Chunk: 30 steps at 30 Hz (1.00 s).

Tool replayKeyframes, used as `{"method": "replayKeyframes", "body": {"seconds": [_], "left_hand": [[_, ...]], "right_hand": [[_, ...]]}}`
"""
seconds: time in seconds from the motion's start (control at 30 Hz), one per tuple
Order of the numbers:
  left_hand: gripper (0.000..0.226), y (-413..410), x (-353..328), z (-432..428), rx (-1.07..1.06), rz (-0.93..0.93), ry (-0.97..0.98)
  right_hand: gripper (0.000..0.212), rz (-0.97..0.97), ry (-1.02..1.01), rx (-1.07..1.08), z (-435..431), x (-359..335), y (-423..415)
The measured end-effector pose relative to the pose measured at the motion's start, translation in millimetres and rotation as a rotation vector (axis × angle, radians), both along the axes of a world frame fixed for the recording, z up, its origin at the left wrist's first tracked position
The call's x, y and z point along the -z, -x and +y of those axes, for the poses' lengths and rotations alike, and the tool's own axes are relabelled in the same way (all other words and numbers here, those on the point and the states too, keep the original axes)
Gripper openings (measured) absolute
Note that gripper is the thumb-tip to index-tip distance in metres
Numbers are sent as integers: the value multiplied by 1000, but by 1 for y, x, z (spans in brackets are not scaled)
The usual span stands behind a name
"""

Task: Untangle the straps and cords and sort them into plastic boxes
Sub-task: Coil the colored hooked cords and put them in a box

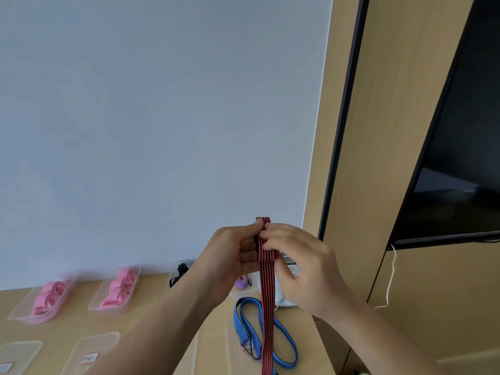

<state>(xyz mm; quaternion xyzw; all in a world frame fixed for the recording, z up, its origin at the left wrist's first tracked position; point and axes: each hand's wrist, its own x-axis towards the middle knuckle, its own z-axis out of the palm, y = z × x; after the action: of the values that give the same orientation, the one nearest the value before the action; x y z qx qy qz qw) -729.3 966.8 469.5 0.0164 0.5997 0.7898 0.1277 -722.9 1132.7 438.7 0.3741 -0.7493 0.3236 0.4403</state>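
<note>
Cut off at the right edge, a dark screen (460, 144); cut off along the bottom, the worktop (151, 301). At lower left, two clear plastic pieces (94, 347), lids or shallow boxes, impossible to say which, blurred and running out of frame, labels illegible. Further back, smeared by motion, pink straps (50, 296) in one clear box (19, 312), more of them in a second clear box (134, 289), both against the white wall (162, 117). Half hidden behind the left forearm, a black cord (180, 270) in another clear box; behind the hands, a purple strap (241, 283), mostly covered. Now the hands, raised together in front of that wall, well above the worktop. Left hand (232, 255) curled, thumb and fingers pinching the red-and-black striped strap (267, 299) near its folded top. Right hand (303, 266) opposite, fingers bent, gripping the same strap from the other side. Short loop poking up above both grips; the rest hanging straight down, flat and striped lengthwise, out of frame at the bottom. Behind it, down on the worktop, a blue striped strap (239, 324) in loose loops.
</note>
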Motion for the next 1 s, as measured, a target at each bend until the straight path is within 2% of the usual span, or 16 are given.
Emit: {"method": "replayKeyframes", "body": {"seconds": [0.1, 0.23, 0.3, 0.37, 0.47, 0.57, 0.7, 0.83, 1.0], "left_hand": [[31, -1, 2, -2, -11, 37, 38], [30, -6, 3, 0, -16, 135, 154], [30, -8, 1, 3, -43, 177, 201], [27, -10, 1, 5, -54, 213, 216], [24, -15, 1, 3, -32, 245, 220], [29, -20, 3, 2, -1, 224, 182], [65, -23, 6, 4, 49, 142, 243], [86, -23, 12, 3, 117, 32, 277], [80, -22, 16, 6, 95, 18, 254]], "right_hand": [[31, -58, -5, -41, 4, 2, -8], [21, -200, 195, -46, 7, -7, -12], [32, -351, 218, 26, 5, -13, -11], [46, -581, 165, 23, 4, -16, -8], [39, -784, 137, -130, 8, -21, -4], [35, -799, 184, -156, 13, -26, -2], [36, -747, 250, -149, 13, -27, -3], [39, -682, 262, -167, 16, -31, -2], [41, -631, 292, -158, 15, -29, -6]]}}
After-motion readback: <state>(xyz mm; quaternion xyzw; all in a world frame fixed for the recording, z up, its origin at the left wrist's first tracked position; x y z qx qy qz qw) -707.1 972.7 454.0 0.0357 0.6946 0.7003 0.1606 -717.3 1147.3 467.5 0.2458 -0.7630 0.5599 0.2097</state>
